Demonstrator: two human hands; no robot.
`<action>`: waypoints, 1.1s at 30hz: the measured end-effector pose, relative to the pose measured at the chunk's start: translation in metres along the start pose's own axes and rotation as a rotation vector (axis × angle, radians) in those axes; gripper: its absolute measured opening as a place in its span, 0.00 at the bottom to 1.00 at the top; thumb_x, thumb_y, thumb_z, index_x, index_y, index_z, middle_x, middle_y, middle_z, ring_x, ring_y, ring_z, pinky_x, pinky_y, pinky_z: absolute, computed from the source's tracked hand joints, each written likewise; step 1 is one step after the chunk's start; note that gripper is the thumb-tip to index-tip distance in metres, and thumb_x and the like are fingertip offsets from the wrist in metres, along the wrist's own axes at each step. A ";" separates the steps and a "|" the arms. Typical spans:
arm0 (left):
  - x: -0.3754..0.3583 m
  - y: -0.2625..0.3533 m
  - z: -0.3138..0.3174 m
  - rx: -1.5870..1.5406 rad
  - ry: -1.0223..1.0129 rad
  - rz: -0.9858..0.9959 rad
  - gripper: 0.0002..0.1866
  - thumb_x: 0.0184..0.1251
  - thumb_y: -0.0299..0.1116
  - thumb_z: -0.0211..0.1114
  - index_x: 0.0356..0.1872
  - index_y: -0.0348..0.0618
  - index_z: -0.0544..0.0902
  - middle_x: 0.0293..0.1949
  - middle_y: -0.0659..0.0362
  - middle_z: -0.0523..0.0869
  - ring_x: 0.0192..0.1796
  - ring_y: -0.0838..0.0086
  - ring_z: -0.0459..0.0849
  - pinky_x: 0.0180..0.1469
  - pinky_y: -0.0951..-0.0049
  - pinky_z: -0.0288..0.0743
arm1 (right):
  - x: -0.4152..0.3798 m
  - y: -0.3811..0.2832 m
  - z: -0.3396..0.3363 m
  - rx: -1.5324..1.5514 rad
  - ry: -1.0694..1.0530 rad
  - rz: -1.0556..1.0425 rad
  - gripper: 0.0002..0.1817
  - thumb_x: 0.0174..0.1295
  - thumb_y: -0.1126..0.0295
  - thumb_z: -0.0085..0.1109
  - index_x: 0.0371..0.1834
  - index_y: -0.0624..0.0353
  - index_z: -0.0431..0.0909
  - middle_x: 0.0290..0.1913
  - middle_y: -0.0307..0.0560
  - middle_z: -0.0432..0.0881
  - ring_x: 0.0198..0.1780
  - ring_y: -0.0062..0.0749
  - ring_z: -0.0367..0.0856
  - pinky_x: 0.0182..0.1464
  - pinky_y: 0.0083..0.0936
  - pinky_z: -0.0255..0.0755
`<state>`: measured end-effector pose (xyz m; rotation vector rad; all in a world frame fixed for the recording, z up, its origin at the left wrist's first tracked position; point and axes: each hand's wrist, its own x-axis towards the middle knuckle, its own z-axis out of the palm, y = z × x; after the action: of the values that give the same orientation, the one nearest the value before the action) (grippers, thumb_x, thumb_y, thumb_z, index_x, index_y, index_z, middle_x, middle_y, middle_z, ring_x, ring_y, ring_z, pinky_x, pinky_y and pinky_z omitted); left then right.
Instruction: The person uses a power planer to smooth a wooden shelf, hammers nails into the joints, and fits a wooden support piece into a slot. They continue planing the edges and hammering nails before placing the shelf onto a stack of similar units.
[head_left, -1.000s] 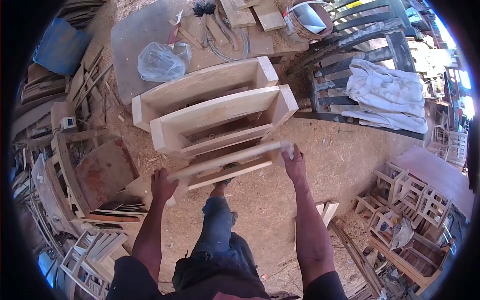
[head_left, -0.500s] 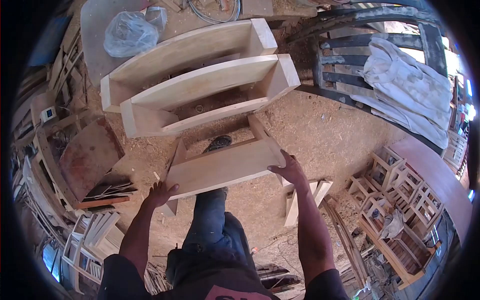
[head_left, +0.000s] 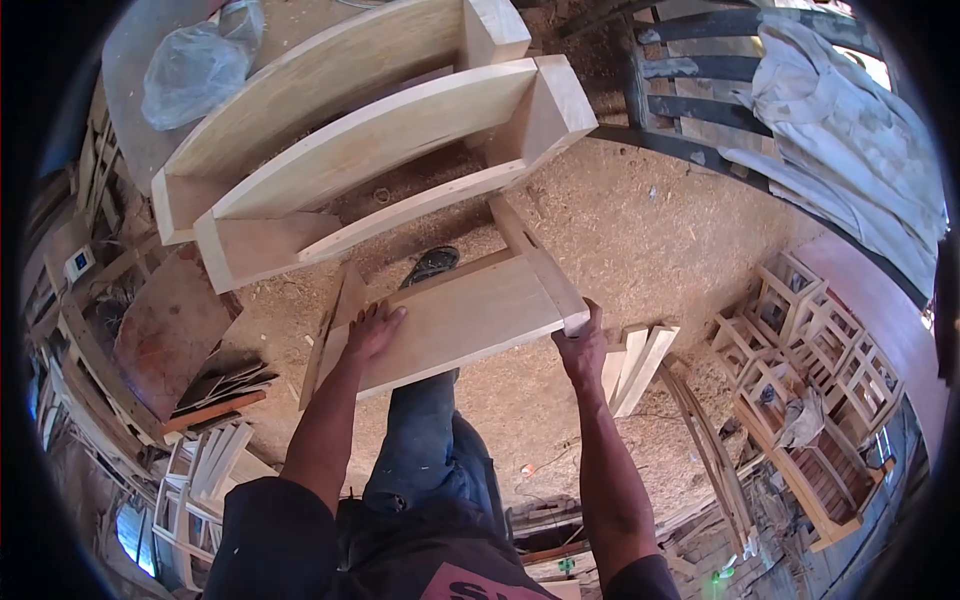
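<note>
Two hands carry one pale wooden frame (head_left: 455, 320) above the sawdust floor (head_left: 640, 240), in front of the person's legs and just short of two larger pale frames (head_left: 380, 150) standing side by side. Largest hazard, as a judgement: the carried frame is wide and held only at its near edge, so it could tip forward and strike the standing frames or drop onto the shoe (head_left: 432, 265) visible below its open middle. Loose sawdust underfoot could also cause a slip while the load blocks the view of the floor. The carried frame consists of a broad, smooth, unfinished board with a short upright block at each end and a thin rail across the far side; it lies nearly flat, tilted slightly. The left hand (head_left: 372, 330) rests on the top face of the board, fingers spread and lying flat. The right hand (head_left: 580, 345) holds the right near corner, fingers curled and pressed around the edge.
</note>
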<state>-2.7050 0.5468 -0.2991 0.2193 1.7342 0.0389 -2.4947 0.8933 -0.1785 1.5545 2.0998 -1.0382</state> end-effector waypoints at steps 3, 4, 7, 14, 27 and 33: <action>0.020 0.013 -0.008 -0.028 -0.035 -0.005 0.49 0.80 0.75 0.40 0.83 0.44 0.67 0.81 0.42 0.69 0.84 0.48 0.65 0.84 0.46 0.56 | 0.005 0.002 0.000 0.090 -0.030 -0.032 0.45 0.57 0.65 0.80 0.78 0.55 0.67 0.55 0.63 0.90 0.55 0.55 0.91 0.56 0.44 0.84; 0.024 0.016 -0.013 -0.055 -0.070 -0.002 0.49 0.80 0.75 0.40 0.82 0.44 0.70 0.79 0.41 0.73 0.83 0.49 0.68 0.84 0.48 0.57 | 0.006 0.003 0.000 0.122 -0.026 -0.044 0.45 0.56 0.65 0.80 0.77 0.56 0.68 0.55 0.61 0.90 0.55 0.53 0.92 0.56 0.42 0.84; 0.028 0.018 -0.015 -0.086 -0.090 -0.040 0.48 0.80 0.75 0.41 0.76 0.41 0.77 0.72 0.39 0.81 0.78 0.51 0.76 0.81 0.52 0.63 | 0.003 -0.013 -0.007 0.051 -0.033 0.071 0.42 0.55 0.64 0.80 0.74 0.57 0.73 0.54 0.62 0.91 0.55 0.51 0.92 0.57 0.42 0.84; 0.005 -0.001 -0.010 -0.158 -0.093 0.043 0.48 0.79 0.76 0.43 0.62 0.36 0.87 0.59 0.41 0.90 0.65 0.48 0.86 0.72 0.52 0.72 | -0.061 0.000 -0.013 0.065 0.005 0.084 0.40 0.53 0.61 0.79 0.73 0.49 0.77 0.50 0.60 0.92 0.54 0.56 0.92 0.55 0.45 0.85; -0.183 -0.041 0.044 0.161 0.087 0.198 0.45 0.82 0.73 0.42 0.68 0.39 0.84 0.67 0.41 0.86 0.72 0.50 0.82 0.76 0.56 0.68 | -0.359 0.068 -0.034 0.277 0.340 0.122 0.42 0.44 0.70 0.80 0.70 0.49 0.82 0.51 0.56 0.93 0.51 0.48 0.94 0.56 0.38 0.85; -0.346 -0.015 0.118 0.670 0.185 0.216 0.47 0.81 0.74 0.40 0.67 0.38 0.85 0.65 0.38 0.86 0.72 0.46 0.81 0.76 0.53 0.68 | -0.560 0.182 -0.011 0.601 0.486 0.253 0.39 0.44 0.68 0.80 0.68 0.50 0.84 0.53 0.56 0.93 0.56 0.49 0.92 0.59 0.38 0.84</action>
<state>-2.5364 0.4627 0.0145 0.9171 1.8512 -0.3796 -2.1278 0.5438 0.1223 2.5046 1.8698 -1.3824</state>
